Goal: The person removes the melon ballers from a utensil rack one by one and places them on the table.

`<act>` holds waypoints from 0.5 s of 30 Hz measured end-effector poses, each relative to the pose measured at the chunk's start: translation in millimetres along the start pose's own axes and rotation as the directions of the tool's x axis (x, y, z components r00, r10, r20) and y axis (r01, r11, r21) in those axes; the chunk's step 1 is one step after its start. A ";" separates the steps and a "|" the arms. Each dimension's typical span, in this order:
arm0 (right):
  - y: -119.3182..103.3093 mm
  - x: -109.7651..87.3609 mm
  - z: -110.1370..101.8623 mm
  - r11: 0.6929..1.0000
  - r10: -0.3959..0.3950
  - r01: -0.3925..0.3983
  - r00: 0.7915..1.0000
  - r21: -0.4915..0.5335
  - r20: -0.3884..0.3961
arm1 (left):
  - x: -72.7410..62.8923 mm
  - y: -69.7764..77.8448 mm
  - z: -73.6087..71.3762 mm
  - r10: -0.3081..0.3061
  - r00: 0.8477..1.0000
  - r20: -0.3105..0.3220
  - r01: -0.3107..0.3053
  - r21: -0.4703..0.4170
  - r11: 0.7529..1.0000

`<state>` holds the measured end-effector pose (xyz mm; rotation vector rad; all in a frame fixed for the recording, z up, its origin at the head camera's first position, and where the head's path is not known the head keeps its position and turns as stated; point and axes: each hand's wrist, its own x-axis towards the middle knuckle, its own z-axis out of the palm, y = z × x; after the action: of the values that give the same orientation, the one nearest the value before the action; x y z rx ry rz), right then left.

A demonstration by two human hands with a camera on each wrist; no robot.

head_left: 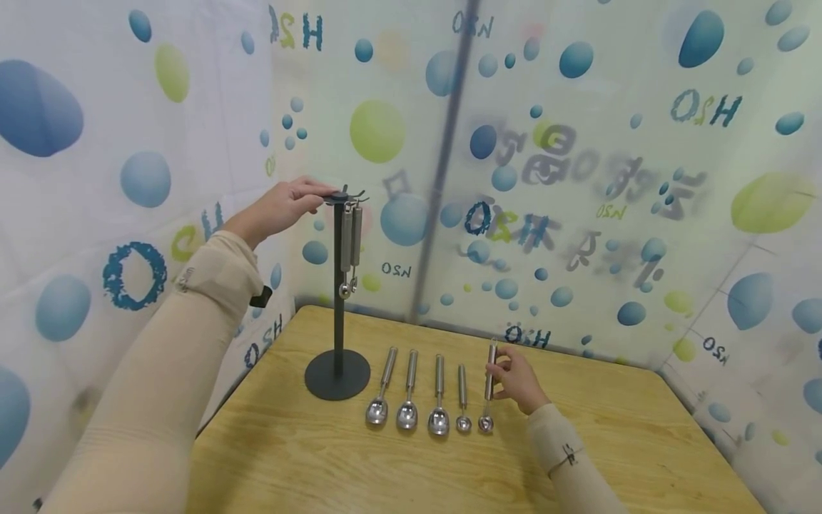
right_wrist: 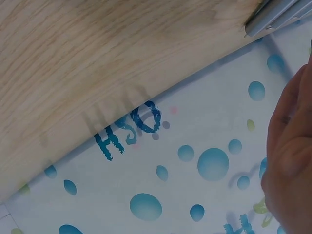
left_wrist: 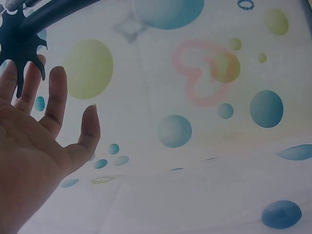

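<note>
My left hand touches the top of a dark rack with hooks, its fingers straight; in the left wrist view they reach under the hooked top. Two metal utensils with small round ends hang from the hooks. On the right, my right hand pinches a small melon baller by its handle. Its round end is low, at the table surface; whether it touches is unclear. To its left lie another small melon baller and three larger scoops in a row.
The rack's round base stands on the wooden table, near its back left. Behind the table's back edge hang curtains printed with bubbles. In the right wrist view metal handles show at the corner.
</note>
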<state>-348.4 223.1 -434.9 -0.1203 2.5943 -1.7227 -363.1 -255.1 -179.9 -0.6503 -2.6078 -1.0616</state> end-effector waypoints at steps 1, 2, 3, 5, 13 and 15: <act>1.0 0.3 0.3 1.000 0.004 -0.004 1.000 -0.002 0.002 | -0.1 0.1 0.0 0.000 1.000 0.000 0.000 0.000 1.000; 2.4 1.0 0.5 1.000 0.010 -0.010 1.000 -0.004 0.003 | -0.3 0.3 0.0 0.000 1.000 -0.001 0.000 -0.002 1.000; 3.3 1.2 0.7 1.000 0.012 -0.012 1.000 -0.004 0.004 | -0.4 0.6 -0.1 -0.001 1.000 0.000 0.001 -0.005 1.000; 5.2 1.7 1.0 1.000 0.013 -0.013 1.000 -0.008 0.003 | -0.8 1.5 -0.3 -0.004 1.000 0.001 0.004 -0.009 1.000; 9.8 4.8 1.6 0.999 0.010 -0.011 0.999 -0.037 -0.037 | -2.0 4.0 -0.2 -0.009 1.000 0.008 0.009 -0.014 1.000; 9.8 5.6 2.1 0.999 0.011 -0.013 0.999 -0.049 -0.042 | -1.7 3.4 0.2 -0.007 1.000 0.010 0.007 -0.014 1.000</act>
<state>-354.4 224.5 -444.6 -0.0702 2.6619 -1.6760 -360.0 -253.2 -178.6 -0.6519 -2.6148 -1.0821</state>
